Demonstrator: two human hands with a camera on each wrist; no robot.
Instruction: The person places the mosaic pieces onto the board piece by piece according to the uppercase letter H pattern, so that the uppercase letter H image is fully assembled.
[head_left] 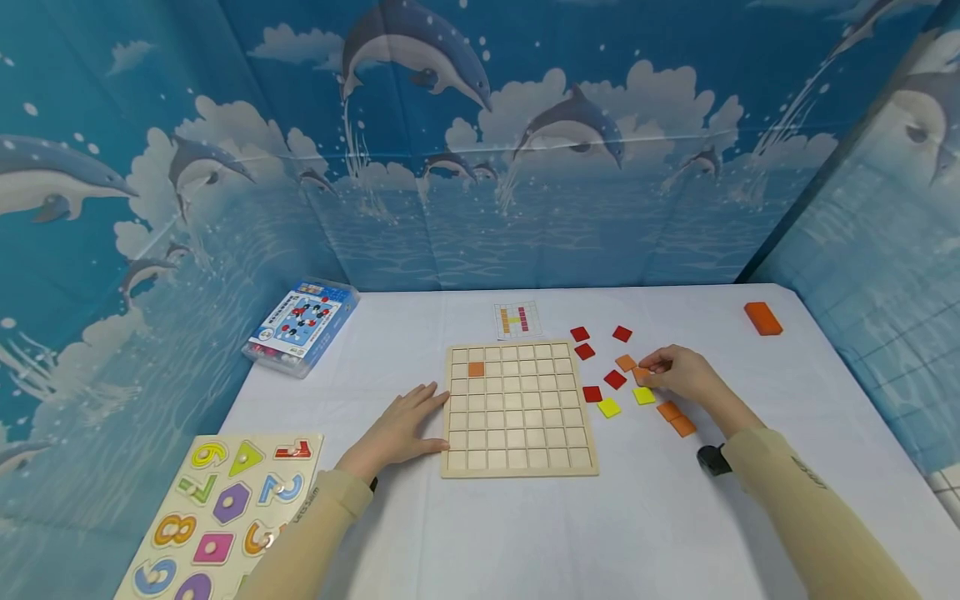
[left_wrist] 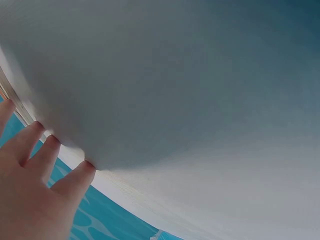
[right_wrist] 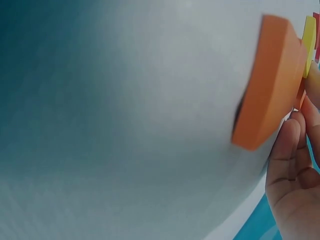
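Your left hand (head_left: 401,427) is spread; your right hand (head_left: 684,373) pinches an orange tile (head_left: 641,375), likely light and hard: grip its edges.

This looks like a curtained-off play corner: dolphin-printed curtains (head_left: 450,242) hang behind and beside a white-covered counter (head_left: 525,533) bearing a gridded board (head_left: 521,408) and a number-and-shape puzzle (head_left: 205,518).

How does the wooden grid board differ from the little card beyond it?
The wooden grid board is much larger than the little card. The board is pale wood with one orange tile; the card is white, printed in orange, yellow and red. The left hand touches the board's edge; no hand touches the card. Both show a grid.
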